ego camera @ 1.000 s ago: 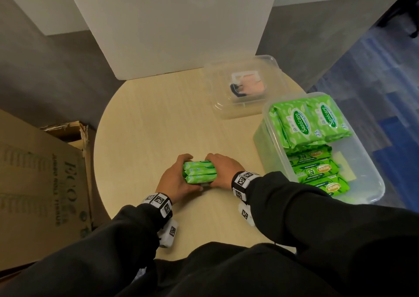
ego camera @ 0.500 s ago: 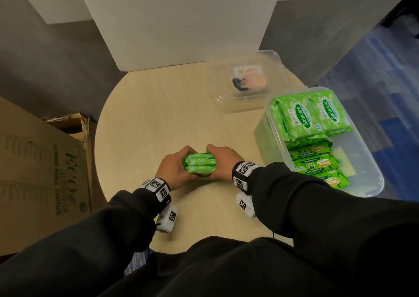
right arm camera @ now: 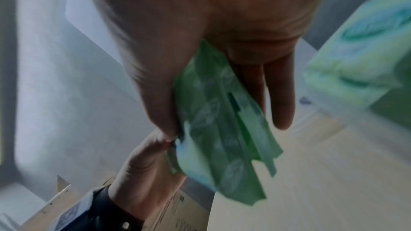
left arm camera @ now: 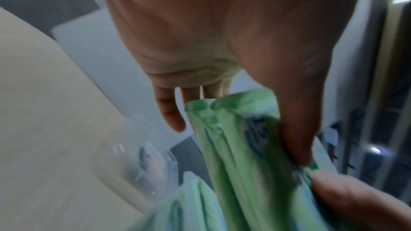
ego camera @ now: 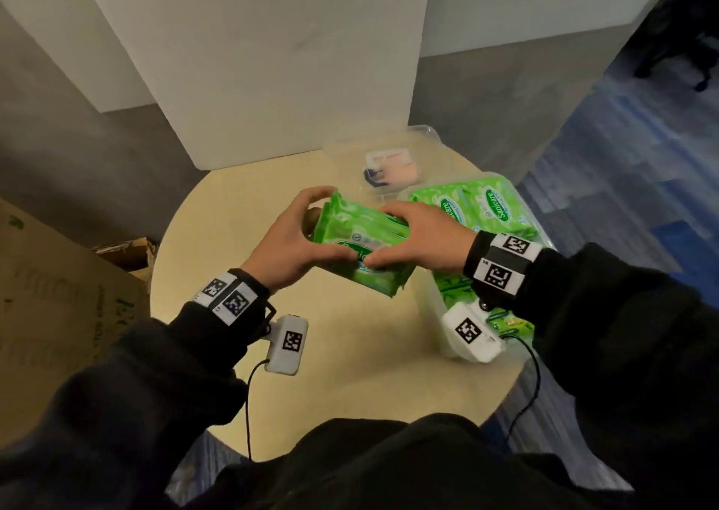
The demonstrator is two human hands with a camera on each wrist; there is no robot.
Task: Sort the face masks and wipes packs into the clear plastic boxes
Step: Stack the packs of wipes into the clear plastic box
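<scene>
Keeping the stack of green wipes packs squeezed evenly from both ends is what the step seems to call for — the packs are soft and slick, so a slackened side could let one slide out; the stack is best carried level over the rim of the larger clear box and lowered onto the packs already stored there, not dropped from height.

The left hand is curled round the end of the stack farther from that box, thumb on top and fingers wrapped beneath; the right hand is curled round the end nearer the box, thumb pressed on the printed face; both are closed on the packs, and the two thumbs nearly meet.

The stack is held up off the bench, just beside the larger box and a little short of its rim; the smaller clear box — something pale and dark can be made out inside, too blurred to name — stands just beyond the larger box.
</scene>
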